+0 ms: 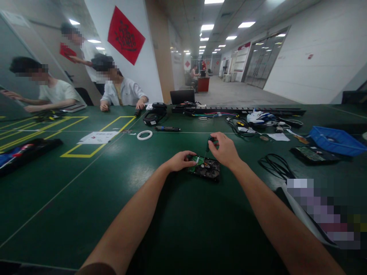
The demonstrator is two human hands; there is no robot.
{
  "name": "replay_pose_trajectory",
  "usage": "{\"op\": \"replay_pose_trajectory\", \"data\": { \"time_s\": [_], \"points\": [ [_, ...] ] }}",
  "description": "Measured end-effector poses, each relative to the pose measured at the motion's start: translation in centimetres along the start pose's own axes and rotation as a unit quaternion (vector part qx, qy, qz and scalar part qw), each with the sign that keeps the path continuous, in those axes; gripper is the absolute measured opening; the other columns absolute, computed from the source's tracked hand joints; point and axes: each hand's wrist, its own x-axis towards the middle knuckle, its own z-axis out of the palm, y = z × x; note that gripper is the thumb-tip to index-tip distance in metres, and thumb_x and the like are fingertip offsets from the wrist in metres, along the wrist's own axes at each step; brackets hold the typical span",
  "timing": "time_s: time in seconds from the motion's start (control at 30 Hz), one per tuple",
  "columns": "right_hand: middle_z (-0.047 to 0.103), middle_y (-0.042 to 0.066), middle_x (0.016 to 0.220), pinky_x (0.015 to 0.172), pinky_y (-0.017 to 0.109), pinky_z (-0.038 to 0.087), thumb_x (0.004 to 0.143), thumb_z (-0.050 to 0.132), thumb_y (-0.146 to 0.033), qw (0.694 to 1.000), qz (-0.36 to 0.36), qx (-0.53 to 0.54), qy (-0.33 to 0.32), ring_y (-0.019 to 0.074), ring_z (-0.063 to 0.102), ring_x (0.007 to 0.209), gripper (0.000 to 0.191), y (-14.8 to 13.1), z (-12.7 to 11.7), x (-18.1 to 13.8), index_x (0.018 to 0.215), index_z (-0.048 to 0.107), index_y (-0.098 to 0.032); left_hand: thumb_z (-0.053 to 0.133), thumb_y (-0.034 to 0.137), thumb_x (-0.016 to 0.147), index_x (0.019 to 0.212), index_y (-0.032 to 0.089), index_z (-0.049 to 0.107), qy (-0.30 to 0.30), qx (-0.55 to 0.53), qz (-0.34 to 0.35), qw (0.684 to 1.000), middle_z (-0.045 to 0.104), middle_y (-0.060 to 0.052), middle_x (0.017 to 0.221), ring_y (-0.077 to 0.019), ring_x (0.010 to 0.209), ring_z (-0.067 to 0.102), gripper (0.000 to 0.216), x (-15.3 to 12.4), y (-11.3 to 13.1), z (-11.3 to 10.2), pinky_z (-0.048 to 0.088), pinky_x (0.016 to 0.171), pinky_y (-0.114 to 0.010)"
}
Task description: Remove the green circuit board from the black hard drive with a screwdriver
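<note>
A hard drive (211, 170) with a green circuit board lies on the dark green table in front of me. My left hand (181, 161) grips its left end, thumb on the board side and fingers at the far edge. In my right hand (223, 148) is a screwdriver (208, 145) with a dark handle, held upright between thumb and fingers. Its thin shaft points down to the drive near the edge of the green board. Whether the tip sits in a screw is too small to tell.
A blue bin (338, 140) and another circuit-board device (312, 154) stand at the right, beside a coiled black cable (276, 166). A white ring (144, 135) and a dark pen-like tool (168, 129) lie beyond my left hand. Several people sit or stand at the far left.
</note>
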Motion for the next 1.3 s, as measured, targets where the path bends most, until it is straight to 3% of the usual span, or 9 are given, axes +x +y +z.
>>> {"op": "replay_pose_trajectory", "data": {
  "time_s": [0.43,0.67,0.83,0.97,1.3],
  "points": [
    [0.068,0.011,0.101,0.072,0.038,0.051,0.094,0.062,-0.043,0.999,0.030,-0.020,-0.011,0.0256,0.065,0.082,0.026,-0.1,-0.2,0.1,0.106,0.057,-0.021,0.073,0.054,0.082,0.138,0.019,0.058,-0.006,0.000,-0.002,1.000,0.057,0.002,0.073,-0.0137,0.061,0.051,0.068,0.0,0.1,-0.1,0.036,0.055,-0.025],
    [0.067,0.014,0.112,0.089,0.043,0.051,0.096,0.057,-0.030,0.998,-0.027,-0.048,-0.006,0.0296,0.065,0.100,0.023,-0.5,0.0,0.0,0.116,0.058,-0.019,0.074,0.053,0.082,0.137,0.020,0.060,0.004,0.000,0.011,1.000,0.056,0.002,0.075,-0.0137,0.063,0.051,0.066,0.1,-0.4,0.1,0.038,0.057,-0.025],
    [0.067,0.013,0.114,0.077,0.039,0.052,0.093,0.061,-0.031,1.000,0.010,-0.019,-0.001,0.0257,0.067,0.084,0.026,0.1,0.3,0.0,0.115,0.055,-0.020,0.074,0.055,0.082,0.137,0.020,0.059,0.001,0.003,0.009,1.000,0.056,0.002,0.075,-0.0135,0.062,0.051,0.067,0.2,-0.6,0.2,0.037,0.056,-0.025],
    [0.067,0.011,0.102,0.076,0.038,0.051,0.093,0.061,-0.035,0.999,0.006,-0.038,-0.001,0.0271,0.066,0.087,0.021,-0.1,0.1,0.0,0.107,0.057,-0.020,0.074,0.055,0.082,0.137,0.020,0.060,0.002,0.003,0.013,1.000,0.057,0.001,0.077,-0.0138,0.064,0.052,0.067,0.0,-0.3,0.0,0.038,0.057,-0.025],
    [0.065,0.012,0.105,0.082,0.040,0.051,0.093,0.056,-0.027,0.999,-0.014,-0.046,-0.002,0.0285,0.063,0.094,0.016,-0.6,-0.3,0.1,0.108,0.057,-0.021,0.074,0.056,0.081,0.137,0.020,0.060,0.005,0.004,0.013,1.000,0.056,0.001,0.077,-0.0139,0.065,0.051,0.068,0.2,-0.6,0.1,0.038,0.059,-0.026]
  ]
}}
